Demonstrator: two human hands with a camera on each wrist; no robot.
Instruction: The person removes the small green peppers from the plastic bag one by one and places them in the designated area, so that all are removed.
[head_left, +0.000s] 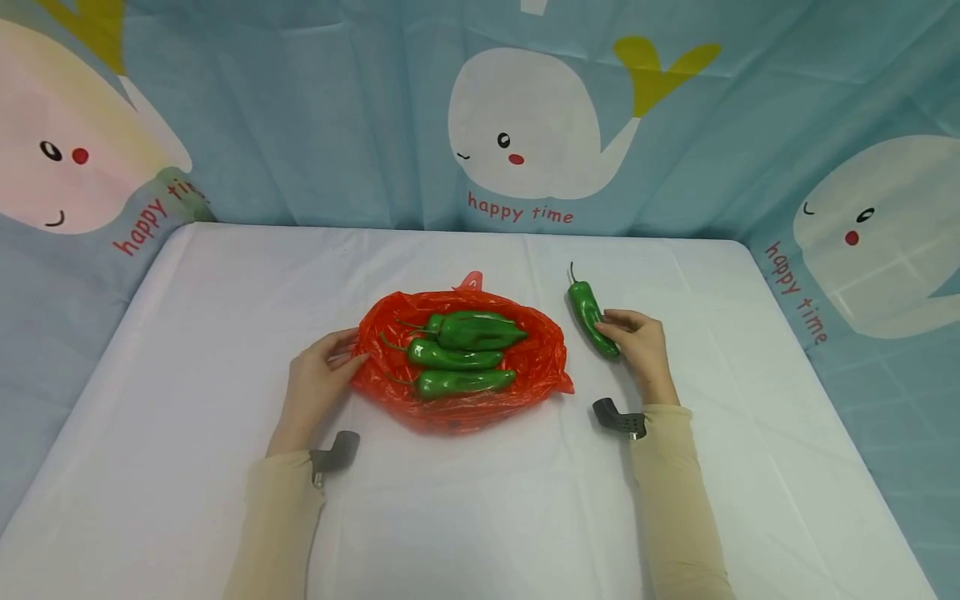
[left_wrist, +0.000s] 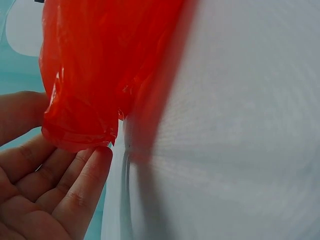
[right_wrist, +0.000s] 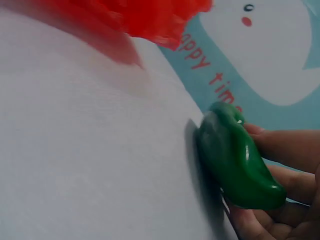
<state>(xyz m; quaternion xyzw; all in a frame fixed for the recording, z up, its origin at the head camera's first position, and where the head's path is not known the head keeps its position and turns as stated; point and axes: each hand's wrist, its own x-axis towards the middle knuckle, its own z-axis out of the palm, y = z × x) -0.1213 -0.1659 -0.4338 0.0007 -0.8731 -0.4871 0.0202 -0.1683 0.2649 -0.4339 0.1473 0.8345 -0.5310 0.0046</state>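
A red plastic bag [head_left: 450, 417] lies on the table with its mouth spread wide. Several green peppers [head_left: 457, 358] with thin stems lie inside it, side by side. At the bag's left rim, my left hand [head_left: 322, 375] holds the plastic between thumb and fingers; in the left wrist view a fingertip [left_wrist: 102, 157] touches the edge of the bag. Right of the bag, my right hand [head_left: 636, 346] pinches a separate green pepper [head_left: 585, 308] near its lower end, stem pointing away. The right wrist view shows this pepper [right_wrist: 235, 160] close to the tabletop, between thumb and fingers.
A white cloth covers the table [head_left: 480, 517]. Behind it hangs a blue curtain [head_left: 337, 125] printed with white whales. A dark camera mount [head_left: 337, 452] sits on the left wrist and another mount [head_left: 618, 417] on the right.
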